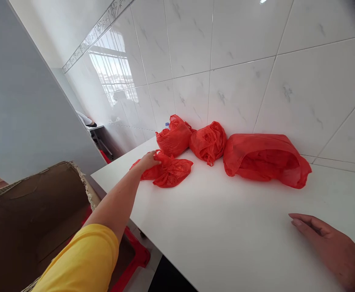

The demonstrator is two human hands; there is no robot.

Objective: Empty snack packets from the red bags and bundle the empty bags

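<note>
Several red plastic bags lie on a white counter (232,231) against a tiled wall. My left hand (148,159), arm stretched out in a yellow sleeve, is closed on the top of the nearest, flattest red bag (169,172). Behind that one sits a knotted bag (175,138) with a bottle cap (167,125) showing at its top. A second bunched bag (208,142) is beside it, and a large long bag (265,159) lies to the right. My right hand (326,243) rests flat on the counter at the lower right, fingers out, holding nothing.
An open brown cardboard box (31,219) stands at the lower left beside the counter, over something red (135,259) on the floor. A grey panel (22,97) rises on the left. The counter's left edge drops off near my arm.
</note>
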